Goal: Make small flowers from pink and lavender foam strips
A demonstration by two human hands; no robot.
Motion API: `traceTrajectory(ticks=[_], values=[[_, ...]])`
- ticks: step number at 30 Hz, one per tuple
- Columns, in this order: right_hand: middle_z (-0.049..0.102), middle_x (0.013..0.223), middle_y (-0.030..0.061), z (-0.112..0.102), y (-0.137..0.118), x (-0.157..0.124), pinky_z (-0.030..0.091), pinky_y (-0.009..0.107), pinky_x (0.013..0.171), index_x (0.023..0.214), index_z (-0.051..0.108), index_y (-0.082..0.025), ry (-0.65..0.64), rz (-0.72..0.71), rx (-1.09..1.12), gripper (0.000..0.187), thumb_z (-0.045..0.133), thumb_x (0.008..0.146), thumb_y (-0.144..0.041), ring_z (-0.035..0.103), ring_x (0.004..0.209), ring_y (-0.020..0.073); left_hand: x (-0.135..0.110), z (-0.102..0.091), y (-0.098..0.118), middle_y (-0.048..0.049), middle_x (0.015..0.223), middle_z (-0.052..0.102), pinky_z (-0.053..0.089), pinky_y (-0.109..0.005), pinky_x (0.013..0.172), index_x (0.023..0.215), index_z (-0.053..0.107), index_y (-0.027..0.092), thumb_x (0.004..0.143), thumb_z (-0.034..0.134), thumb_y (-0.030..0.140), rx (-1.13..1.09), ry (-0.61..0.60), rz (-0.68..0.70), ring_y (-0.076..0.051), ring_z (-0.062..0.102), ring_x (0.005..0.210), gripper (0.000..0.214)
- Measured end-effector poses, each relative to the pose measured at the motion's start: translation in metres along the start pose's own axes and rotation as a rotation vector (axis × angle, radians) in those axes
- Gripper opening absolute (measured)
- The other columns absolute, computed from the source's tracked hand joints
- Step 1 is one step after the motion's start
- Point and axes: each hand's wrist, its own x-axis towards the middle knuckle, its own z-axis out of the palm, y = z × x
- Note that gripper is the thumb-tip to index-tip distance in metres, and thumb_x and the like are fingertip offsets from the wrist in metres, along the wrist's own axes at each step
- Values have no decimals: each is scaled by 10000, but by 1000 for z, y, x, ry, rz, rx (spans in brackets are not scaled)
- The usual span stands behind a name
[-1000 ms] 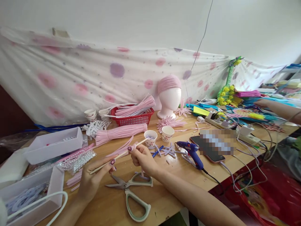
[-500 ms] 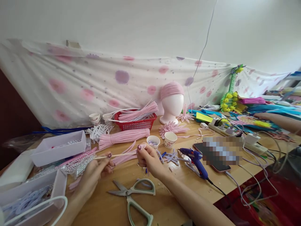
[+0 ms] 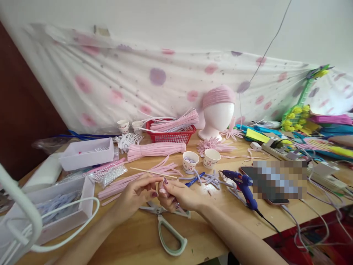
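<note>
We see a small pink piece (image 3: 162,189) above the desk (image 3: 127,237), pinched in the right hand (image 3: 180,193); the fingertips of the left hand (image 3: 135,194) lie beside it, and whether they grip we cannot tell. We judge it partly shaped, the loose pink strips (image 3: 121,186) beyond being unworked. A thin stick (image 3: 153,173) lies across them. Fingers hide most of the piece and part of the scissors (image 3: 159,210); pixelation masks the phone (image 3: 247,171); another person's arm (image 3: 343,141) is cut off at right.
</note>
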Motion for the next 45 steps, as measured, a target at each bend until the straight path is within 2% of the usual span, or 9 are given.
traceTrajectory(ticks=[7,19,23,26,29,34,38,42,45], values=[[286,523,-111,1,3,1,101,214,413,720,410,-199,36,71,-60,517,611,796,-669,180,436,46,0,4,7,-26,777,605,455,-254,705,919,786,224,796,717,300,52,47,33,-166,553,763,160],[323,504,-106,-1,6,0,178,176,381,748,478,-184,67,154,-117,499,607,803,-663,230,416,45,2,0,6,-17,712,705,454,-217,581,828,684,163,820,646,285,-89,-91,-245,-133,612,634,128],[454,498,-53,-8,1,-2,242,189,317,768,583,-156,102,224,-293,581,457,855,-717,340,354,59,5,-2,10,-19,697,712,491,-234,619,768,675,160,803,631,264,-74,-117,-259,-137,628,639,118],[518,521,-35,-17,-8,-5,267,173,298,828,614,-155,231,216,-430,539,462,887,-669,388,351,63,7,-8,10,-20,696,716,530,-266,659,759,677,159,784,643,285,-78,-61,-293,-158,668,659,133],[527,525,-59,-24,-19,-8,295,142,317,914,598,-182,323,71,-279,371,615,862,-548,433,387,67,7,-13,8,-28,712,734,555,-289,695,754,695,156,751,671,300,-66,20,-299,-177,696,688,146],[717,853,102,-22,-27,-11,520,234,552,975,655,-130,109,-73,10,545,586,827,-650,678,723,171,7,-12,5,-39,708,754,552,-271,641,724,744,159,673,742,282,0,253,-226,-179,692,660,134],[748,908,95,-9,-21,-12,537,317,779,969,658,-164,175,-212,-270,374,666,843,-515,699,815,176,6,-5,5,-51,686,762,556,-263,594,695,762,156,621,803,274,-111,347,-236,-177,691,617,145],[738,757,74,-2,-12,-11,521,259,619,856,684,-154,286,-251,-706,264,592,919,-394,676,662,156,6,0,6,-59,692,768,580,-264,631,704,769,142,569,863,303,-341,348,-349,-168,701,632,231],[669,621,26,-1,-7,-10,434,213,507,764,659,-157,379,-391,-1012,205,597,905,-292,564,516,108,6,2,8,-37,690,764,566,-196,614,691,766,141,518,902,313,-509,343,-416,-117,683,615,279]])
